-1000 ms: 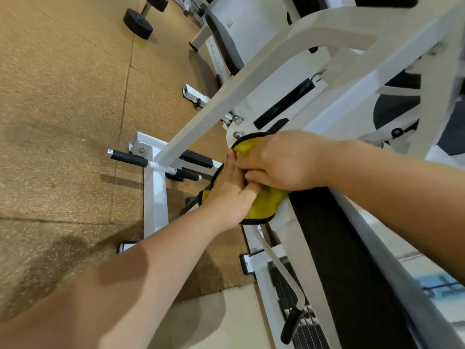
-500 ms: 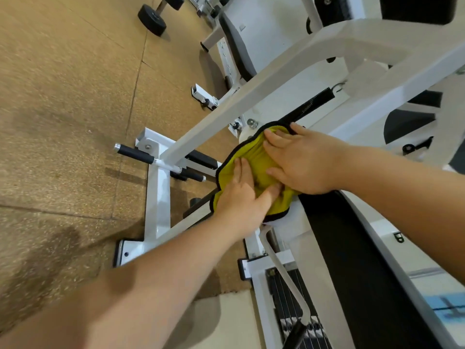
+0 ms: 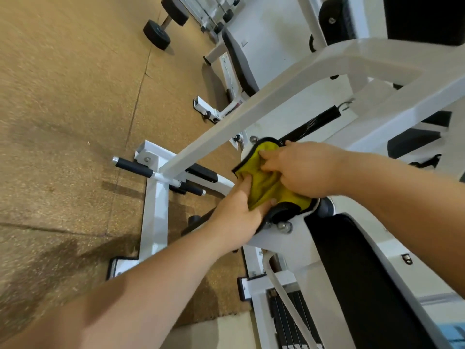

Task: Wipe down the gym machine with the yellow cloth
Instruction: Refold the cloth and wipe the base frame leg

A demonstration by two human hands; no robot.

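Note:
A yellow cloth [image 3: 268,183] with a black hem lies bunched on the white pivot plate [image 3: 279,241] of the gym machine, just below the black spring [image 3: 314,123]. My right hand [image 3: 308,168] sits on top of the cloth with its fingers curled into the fabric, gripping it. From the lower left, my left hand [image 3: 235,216] presses the cloth's near edge with straight fingers and thumb. The machine's black pad [image 3: 352,278] runs down to the right, partly hidden by my right forearm.
A white diagonal frame bar [image 3: 226,129] crosses just left of the hands. Black foot pegs [image 3: 133,167] stick out from the white base on the brown floor. A dumbbell [image 3: 163,23] lies far left. A weight stack [image 3: 289,321] sits below, another bench [image 3: 239,66] behind.
The cloth has gone from spread flat to bunched. My right hand curled its fingers into it. My left hand slid to the cloth's lower left edge.

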